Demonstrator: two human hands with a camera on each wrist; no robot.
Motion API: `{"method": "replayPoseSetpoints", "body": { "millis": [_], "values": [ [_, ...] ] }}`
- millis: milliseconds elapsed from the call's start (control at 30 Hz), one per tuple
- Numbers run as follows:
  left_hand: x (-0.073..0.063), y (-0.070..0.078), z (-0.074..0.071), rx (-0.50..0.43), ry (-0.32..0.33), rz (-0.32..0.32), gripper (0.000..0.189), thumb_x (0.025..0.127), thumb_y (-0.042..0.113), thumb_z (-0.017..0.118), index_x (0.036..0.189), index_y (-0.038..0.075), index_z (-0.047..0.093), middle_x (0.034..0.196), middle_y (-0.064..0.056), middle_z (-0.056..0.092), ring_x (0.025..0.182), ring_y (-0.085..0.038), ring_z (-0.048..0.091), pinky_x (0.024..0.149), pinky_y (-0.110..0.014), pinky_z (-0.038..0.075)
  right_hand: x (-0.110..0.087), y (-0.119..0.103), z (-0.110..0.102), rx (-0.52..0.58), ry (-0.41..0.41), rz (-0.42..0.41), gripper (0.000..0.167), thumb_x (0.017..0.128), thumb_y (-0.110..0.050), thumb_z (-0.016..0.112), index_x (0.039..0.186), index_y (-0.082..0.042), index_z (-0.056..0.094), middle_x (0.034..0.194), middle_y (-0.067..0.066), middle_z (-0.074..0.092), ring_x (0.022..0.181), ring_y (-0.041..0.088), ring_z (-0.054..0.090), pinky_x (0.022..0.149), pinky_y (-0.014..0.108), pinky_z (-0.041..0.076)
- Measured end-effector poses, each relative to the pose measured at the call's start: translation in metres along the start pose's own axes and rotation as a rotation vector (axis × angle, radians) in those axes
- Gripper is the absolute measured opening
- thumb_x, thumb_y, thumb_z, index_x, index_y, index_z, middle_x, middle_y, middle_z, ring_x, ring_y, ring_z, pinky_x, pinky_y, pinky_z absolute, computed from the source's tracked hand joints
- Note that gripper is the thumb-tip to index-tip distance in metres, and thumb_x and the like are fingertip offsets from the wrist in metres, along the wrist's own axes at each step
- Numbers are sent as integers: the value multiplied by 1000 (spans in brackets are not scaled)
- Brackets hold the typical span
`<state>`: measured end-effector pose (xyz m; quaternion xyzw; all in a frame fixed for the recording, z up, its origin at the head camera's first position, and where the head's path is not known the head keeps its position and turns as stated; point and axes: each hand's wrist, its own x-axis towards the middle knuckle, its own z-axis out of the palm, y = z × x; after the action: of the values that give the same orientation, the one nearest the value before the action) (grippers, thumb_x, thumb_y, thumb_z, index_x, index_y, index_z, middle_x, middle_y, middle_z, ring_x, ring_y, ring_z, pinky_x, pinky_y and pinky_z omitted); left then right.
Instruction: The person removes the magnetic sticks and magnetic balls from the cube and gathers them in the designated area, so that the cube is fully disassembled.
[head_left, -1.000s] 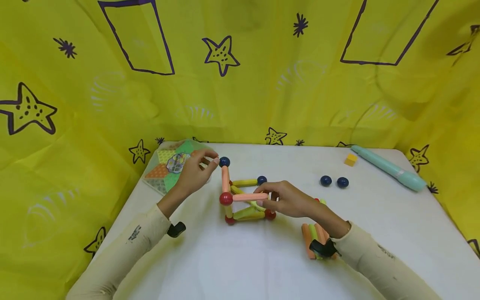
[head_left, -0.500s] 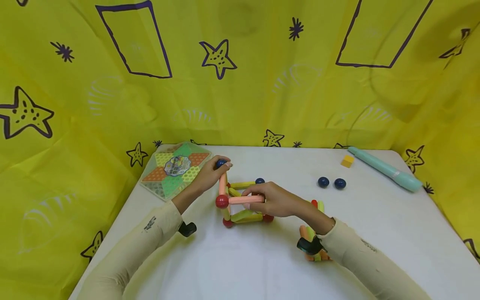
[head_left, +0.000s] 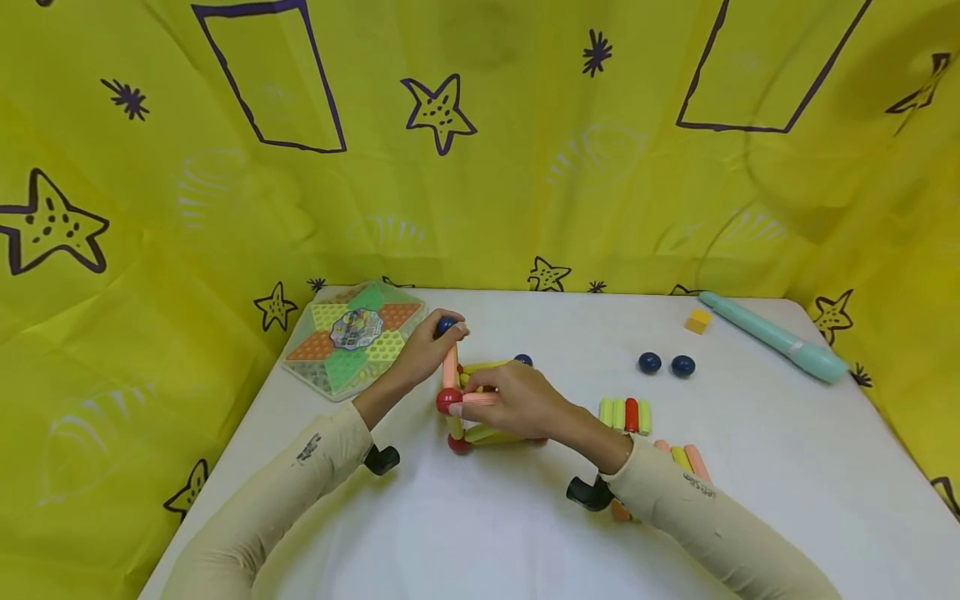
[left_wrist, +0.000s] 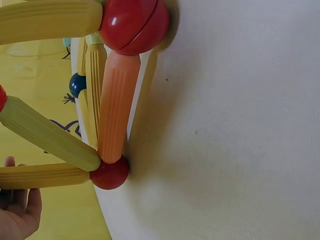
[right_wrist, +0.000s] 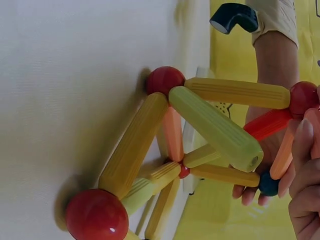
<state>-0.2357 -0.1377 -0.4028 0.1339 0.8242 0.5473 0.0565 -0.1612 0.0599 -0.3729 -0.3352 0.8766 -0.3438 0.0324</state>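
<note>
A structure of ribbed magnetic rods and balls stands mid-table. My left hand holds the dark blue ball at its upper corner; the right wrist view shows this hand with the ball at its fingers. A pink rod runs from there to a red ball. My right hand pinches another pink rod, with fingertips against that red ball. The right wrist view shows these fingers. Lower down, an orange rod meets a red ball. My right hand covers part of the structure.
Two blue balls lie to the right, near a yellow block and a teal tube. Short rods and longer ones lie by my right forearm. A patterned hexagonal box sits at the back left.
My left hand has moved in and taken hold of the blue ball. My right hand has slid left along the pink rod to the red ball, uncovering more loose rods.
</note>
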Motion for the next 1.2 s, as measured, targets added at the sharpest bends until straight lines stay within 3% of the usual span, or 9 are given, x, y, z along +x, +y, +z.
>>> {"method": "replayPoseSetpoints", "body": {
  "millis": [133, 233, 367, 467, 567, 800, 933, 1033, 1200],
  "values": [
    [-1, 0, 0, 7, 1, -3, 42, 105, 33, 50, 133, 2, 51, 125, -17, 63, 120, -35, 59, 103, -47, 48, -1, 1, -1, 50, 4, -4, 20, 89, -36, 76, 77, -21, 71, 62, -12, 54, 60, 4, 46, 52, 19, 34],
    [-2, 4, 0, 6, -2, -6, 41, 106, 32, 50, 132, 2, 51, 126, -18, 62, 121, -36, 59, 103, -47, 48, -4, 4, -4, 116, -43, -26, 17, 89, -35, 76, 83, -21, 71, 63, -11, 53, 59, 4, 46, 53, 19, 36],
    [-2, 4, 0, 10, -6, -6, 42, 106, 32, 50, 133, 0, 51, 126, -19, 62, 119, -33, 60, 102, -47, 48, -17, 14, -19, 271, -175, -16, 19, 95, -25, 69, 111, -16, 69, 78, -3, 59, 64, 11, 52, 59, 23, 45],
    [0, -1, 1, 12, -5, -4, 43, 105, 34, 50, 133, 2, 51, 126, -17, 63, 119, -31, 60, 102, -46, 48, -33, 26, -36, 379, -271, 40, 37, 102, -19, 58, 138, -9, 54, 92, 9, 66, 68, 19, 58, 60, 28, 49],
    [0, -1, 0, 12, -10, -8, 42, 106, 35, 49, 134, 3, 51, 128, -18, 62, 121, -31, 60, 104, -47, 48, -56, 45, -55, 439, -290, 115, 44, 107, -20, 48, 149, -12, 37, 98, 18, 68, 60, 20, 57, 55, 29, 49],
    [0, -1, -1, 13, -12, -24, 43, 105, 36, 50, 134, 4, 51, 129, -18, 62, 122, -32, 59, 105, -47, 47, -128, 108, -89, 335, -149, 259, 37, 106, -16, 50, 141, -6, 43, 93, 19, 68, 53, 8, 47, 49, 25, 42],
    [-1, 1, -1, 17, -10, -25, 42, 105, 35, 51, 133, 4, 51, 127, -17, 63, 121, -32, 59, 104, -47, 48, -170, 140, -100, 222, -113, 391, 38, 103, -14, 54, 138, -2, 45, 93, 14, 71, 62, 10, 55, 53, 26, 44],
    [-1, 1, -1, 21, -7, -16, 41, 105, 35, 51, 132, 4, 52, 127, -17, 64, 120, -31, 60, 104, -46, 48, -196, 155, -103, 122, -123, 477, 40, 101, -17, 58, 137, -3, 48, 96, 8, 71, 77, 11, 60, 62, 27, 47],
    [1, 2, 2, 20, -7, -4, 39, 105, 34, 51, 131, 5, 53, 126, -17, 64, 120, -31, 60, 103, -46, 48, -224, 166, -103, 52, -124, 485, 38, 98, -17, 62, 132, -2, 53, 86, 3, 62, 70, 6, 50, 59, 25, 41]
  ]
}}
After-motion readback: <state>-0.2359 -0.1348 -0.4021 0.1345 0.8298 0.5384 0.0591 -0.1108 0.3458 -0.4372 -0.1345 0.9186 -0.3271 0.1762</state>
